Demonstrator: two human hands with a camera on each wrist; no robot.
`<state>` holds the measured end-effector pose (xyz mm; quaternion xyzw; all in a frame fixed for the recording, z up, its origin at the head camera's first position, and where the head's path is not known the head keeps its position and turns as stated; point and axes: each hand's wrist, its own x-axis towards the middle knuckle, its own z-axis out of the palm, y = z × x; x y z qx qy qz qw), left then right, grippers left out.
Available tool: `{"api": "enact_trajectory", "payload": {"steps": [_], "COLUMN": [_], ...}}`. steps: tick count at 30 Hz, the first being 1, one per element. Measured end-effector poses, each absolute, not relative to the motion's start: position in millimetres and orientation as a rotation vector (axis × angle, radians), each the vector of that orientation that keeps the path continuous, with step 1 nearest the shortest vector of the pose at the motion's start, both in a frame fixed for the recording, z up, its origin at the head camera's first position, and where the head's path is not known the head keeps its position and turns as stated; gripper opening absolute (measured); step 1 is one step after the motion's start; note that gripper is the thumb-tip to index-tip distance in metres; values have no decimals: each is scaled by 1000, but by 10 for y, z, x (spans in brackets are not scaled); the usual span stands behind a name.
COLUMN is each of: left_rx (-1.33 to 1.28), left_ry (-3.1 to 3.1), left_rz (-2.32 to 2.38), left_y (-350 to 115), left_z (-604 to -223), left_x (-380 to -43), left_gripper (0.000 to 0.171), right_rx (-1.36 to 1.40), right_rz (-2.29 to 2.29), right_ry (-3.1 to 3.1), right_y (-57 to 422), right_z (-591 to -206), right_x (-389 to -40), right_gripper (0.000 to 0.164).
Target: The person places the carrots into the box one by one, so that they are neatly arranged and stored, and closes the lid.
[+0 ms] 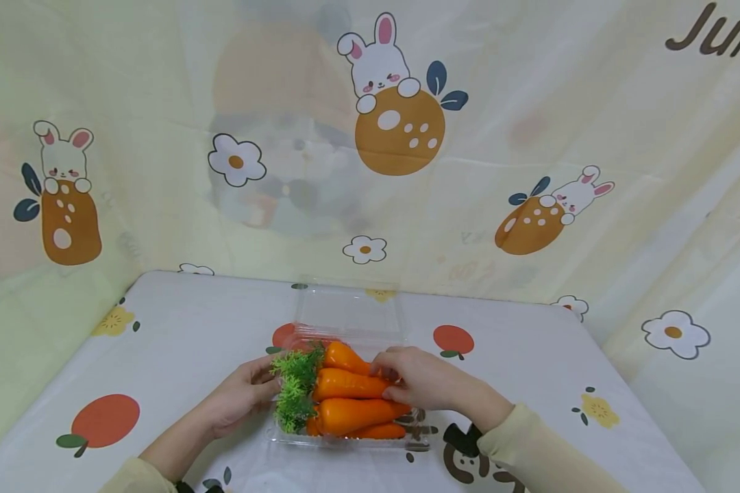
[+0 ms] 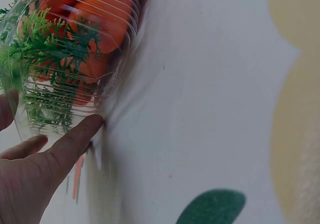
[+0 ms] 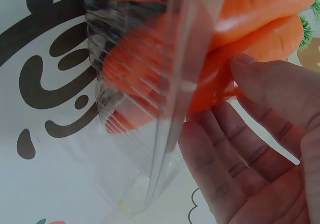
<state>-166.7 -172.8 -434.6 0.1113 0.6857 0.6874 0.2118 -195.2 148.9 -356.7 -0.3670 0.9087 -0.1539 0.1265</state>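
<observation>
Several glossy orange toy carrots (image 1: 351, 383) lie side by side in a clear plastic clamshell box (image 1: 339, 444), their frilly green tops (image 1: 296, 390) at its left end. My right hand (image 1: 416, 376) holds a carrot (image 3: 270, 42) near the tapered tips, the thumb on its surface and the fingers beneath. In the left wrist view, my left hand (image 2: 37, 174) rests against the box's ribbed end (image 2: 95, 102), a straight finger touching its lower corner. Carrot tips are partly hidden behind my right fingers.
The transparent lid (image 1: 351, 311) stands folded back behind the box. A white cloth with printed fruit (image 1: 106, 421) and flowers covers the table. Printed curtains (image 1: 302, 253) rise along the back and sides.
</observation>
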Motion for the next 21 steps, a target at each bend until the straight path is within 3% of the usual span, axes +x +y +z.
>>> {"api": "enact_trajectory", "payload": {"steps": [21], "left_rx": [303], "left_ry": [1917], "left_rz": [1906], "left_y": [-1724], "left_z": [-4328], "left_x": [-1649], "left_gripper": [68], "right_rx": [-1010], "right_rz": [-693], "right_ry": [2810], "right_y": [1920], "right_z": [-3240], "right_x": [-2178], "right_gripper": [25]}}
